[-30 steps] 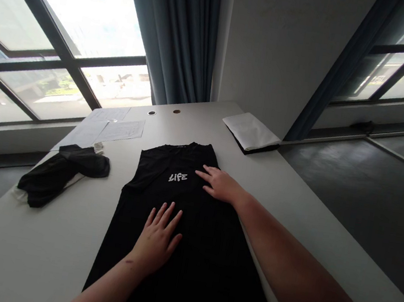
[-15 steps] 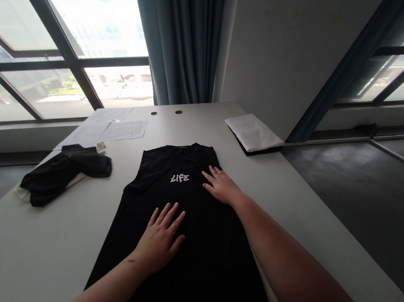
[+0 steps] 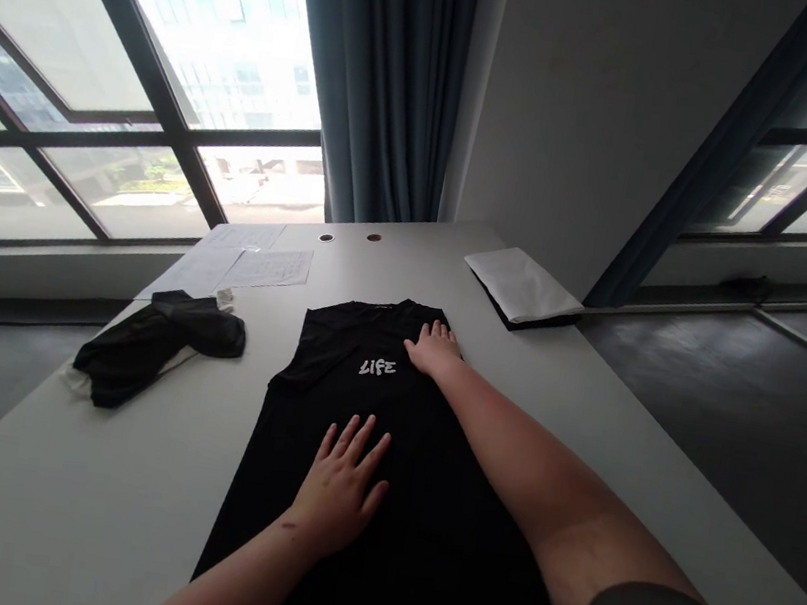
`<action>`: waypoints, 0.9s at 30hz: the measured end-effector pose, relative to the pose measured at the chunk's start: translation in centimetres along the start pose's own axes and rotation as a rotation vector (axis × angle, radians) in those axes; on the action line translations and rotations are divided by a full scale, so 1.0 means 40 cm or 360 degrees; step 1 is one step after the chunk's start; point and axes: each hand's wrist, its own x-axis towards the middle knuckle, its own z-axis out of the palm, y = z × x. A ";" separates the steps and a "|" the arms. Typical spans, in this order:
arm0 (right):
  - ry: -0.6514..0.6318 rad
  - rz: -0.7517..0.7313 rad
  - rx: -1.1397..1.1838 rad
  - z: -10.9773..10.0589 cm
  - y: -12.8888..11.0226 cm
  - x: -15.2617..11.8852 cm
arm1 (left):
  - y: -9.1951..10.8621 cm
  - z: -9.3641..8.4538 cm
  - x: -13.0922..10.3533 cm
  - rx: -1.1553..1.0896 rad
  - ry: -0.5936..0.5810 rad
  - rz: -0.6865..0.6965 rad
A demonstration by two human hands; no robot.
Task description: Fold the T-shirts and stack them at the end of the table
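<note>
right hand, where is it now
In the head view, the right hand is on the shirt near its far right corner, just right of the white print, beyond the left hand.

You are in what looks like an office or similar workroom, standing at a long, pale, smooth counter (image 3: 117, 492). Two round holes (image 3: 374, 237), like those for desk cables, pierce its far end, and printed sheets (image 3: 270, 267) lie near its left edge. Ahead to your left, a large dark-framed window (image 3: 254, 28) shows a pale multi-storey building outside. Beside it hangs a blue-grey curtain (image 3: 405, 90), next to a plain wall (image 3: 581, 127). The floor (image 3: 731, 392) is bare, grey and slightly shiny.
</note>
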 end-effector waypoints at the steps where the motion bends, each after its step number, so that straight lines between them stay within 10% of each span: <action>1: 0.0023 0.0027 0.0008 -0.001 -0.012 0.024 | -0.001 -0.001 -0.001 -0.0018 -0.0001 -0.0002; 27: 0.0028 0.0067 0.0016 0.010 -0.118 0.188 | -0.015 0.004 -0.001 -0.0243 -0.0037 -0.0034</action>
